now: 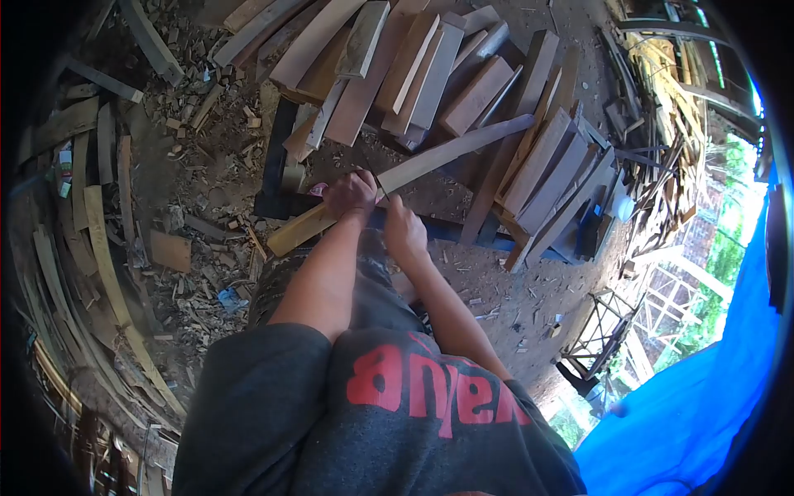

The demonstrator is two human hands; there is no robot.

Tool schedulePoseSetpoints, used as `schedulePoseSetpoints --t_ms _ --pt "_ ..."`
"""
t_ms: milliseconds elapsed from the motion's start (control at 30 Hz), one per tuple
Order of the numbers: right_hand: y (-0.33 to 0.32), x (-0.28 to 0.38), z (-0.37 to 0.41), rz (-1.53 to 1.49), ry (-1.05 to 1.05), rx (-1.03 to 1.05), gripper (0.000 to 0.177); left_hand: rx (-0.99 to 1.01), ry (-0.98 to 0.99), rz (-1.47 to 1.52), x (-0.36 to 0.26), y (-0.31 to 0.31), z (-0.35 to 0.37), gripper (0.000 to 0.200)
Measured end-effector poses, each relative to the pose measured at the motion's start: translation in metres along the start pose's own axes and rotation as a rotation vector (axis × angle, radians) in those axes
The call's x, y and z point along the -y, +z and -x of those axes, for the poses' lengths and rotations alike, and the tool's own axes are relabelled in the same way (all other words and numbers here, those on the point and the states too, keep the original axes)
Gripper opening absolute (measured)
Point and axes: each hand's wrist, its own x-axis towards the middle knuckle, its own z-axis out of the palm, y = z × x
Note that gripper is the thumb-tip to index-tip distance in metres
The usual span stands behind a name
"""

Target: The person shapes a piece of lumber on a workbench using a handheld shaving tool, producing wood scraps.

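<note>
A long pale wooden strip [451, 153] lies diagonally across a dark frame, its thicker yellowish end [299, 230] at the lower left. My left hand [351, 195] is closed on the strip near its middle. Just to the right and lower, my right hand [405, 230] is closed at the end of a thin dark tool [378, 181], which crosses the strip beside my left hand. The tool's handle is hidden in the fingers, and its exact kind is too small to tell.
Cut wooden blocks [484, 95] and boards [546, 161] are stacked beyond the hands. Wood scraps [194, 289] litter the ground at left, near long curved planks [107, 248]. A blue tarp [686, 413] hangs at lower right, beside a metal frame [602, 331].
</note>
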Motion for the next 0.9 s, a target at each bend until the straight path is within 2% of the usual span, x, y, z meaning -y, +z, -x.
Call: schedulePoseSetpoints --t_ms 100,300,500,600,633,733,900 --pt "-0.001 0.009 -0.020 0.010 -0.023 -0.002 0.012 -0.039 0.005 0.002 0.003 0.000 0.000 0.049" --pt "-0.017 -0.005 0.042 0.005 0.102 0.039 0.010 -0.012 -0.026 -0.005 -0.001 -0.001 0.001 0.049" --pt "0.007 0.006 -0.024 0.029 -0.019 -0.026 0.015 -0.073 0.015 -0.008 0.004 0.004 -0.002 0.050" --pt "-0.003 -0.005 0.010 -0.003 -0.013 -0.034 0.014 -0.066 0.017 0.011 -0.004 -0.002 -0.004 0.050" --pt "-0.015 0.000 0.028 0.009 0.086 0.045 0.014 -0.050 -0.011 0.013 -0.002 -0.004 0.001 0.050" --pt "-0.015 -0.004 0.045 0.043 0.146 0.040 0.013 -0.050 -0.020 0.014 -0.002 -0.004 0.001 0.050" --pt "0.004 0.003 -0.013 -0.025 0.010 -0.025 0.013 -0.046 0.014 0.011 0.001 -0.002 -0.003 0.050"
